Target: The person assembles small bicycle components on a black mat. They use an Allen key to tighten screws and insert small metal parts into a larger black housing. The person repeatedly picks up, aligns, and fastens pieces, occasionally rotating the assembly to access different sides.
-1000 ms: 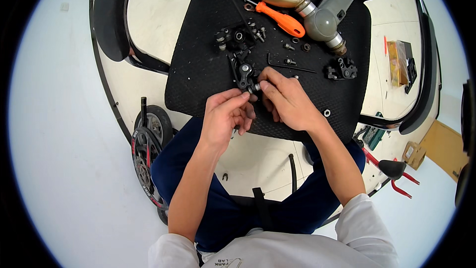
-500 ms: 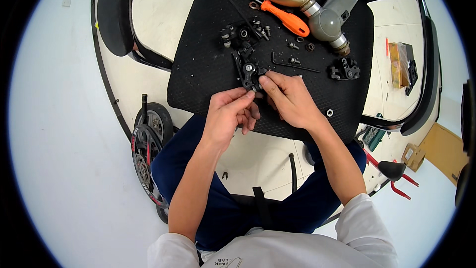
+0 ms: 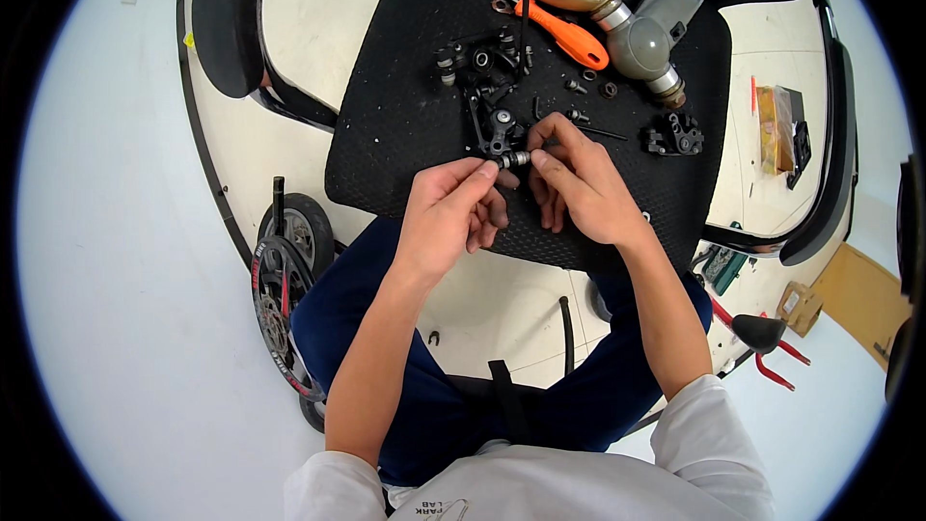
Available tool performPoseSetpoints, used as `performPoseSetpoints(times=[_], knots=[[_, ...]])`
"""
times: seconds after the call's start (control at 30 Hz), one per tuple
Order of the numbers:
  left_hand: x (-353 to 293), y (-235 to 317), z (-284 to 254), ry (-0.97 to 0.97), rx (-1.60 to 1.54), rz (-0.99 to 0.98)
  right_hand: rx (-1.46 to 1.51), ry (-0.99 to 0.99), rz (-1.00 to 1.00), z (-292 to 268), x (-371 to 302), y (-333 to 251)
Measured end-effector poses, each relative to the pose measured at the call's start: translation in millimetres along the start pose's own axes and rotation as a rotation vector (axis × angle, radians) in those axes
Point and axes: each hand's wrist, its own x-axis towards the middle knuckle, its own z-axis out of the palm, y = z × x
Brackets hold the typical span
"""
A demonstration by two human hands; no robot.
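A short bolt point(image 3: 512, 161) with black and silver washers lies crosswise at the near end of a black brake caliper point(image 3: 501, 123). I cannot tell whether it is fixed in the caliper. My left hand point(image 3: 453, 207) pinches the bolt's left end between thumb and forefinger. At its right end, my right hand point(image 3: 590, 183) closes thumb and forefinger on the tip, its other fingers curled. The caliper rests on a black mesh chair seat point(image 3: 386, 145). Beyond it is a cluster of black brake parts point(image 3: 482, 60) with a thin black rod point(image 3: 526, 19) pointing away from me.
An orange-handled screwdriver point(image 3: 567, 36) and a tan and grey frame part point(image 3: 637, 43) lie at the seat's far side. Another black caliper point(image 3: 675, 135) sits at right. Small bolts point(image 3: 576, 86) and a hex key point(image 3: 603, 132) lie between. Wheels point(image 3: 289, 280) stand at floor left.
The caliper has turned and shifted slightly right, and the black rod has swung from slanting to nearly straight. My right fingers have moved right, bringing the bolt with washers into sight.
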Motion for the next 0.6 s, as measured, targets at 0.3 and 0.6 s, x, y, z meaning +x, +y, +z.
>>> performPoseSetpoints(times=[0.3,0.6], knots=[[2,0,5,-0.004,0.14,0.079,-0.087,0.09,-0.004,11,1,5],[3,-1,9,0.032,0.101,0.059,0.132,0.055,0.042,4,0,7]])
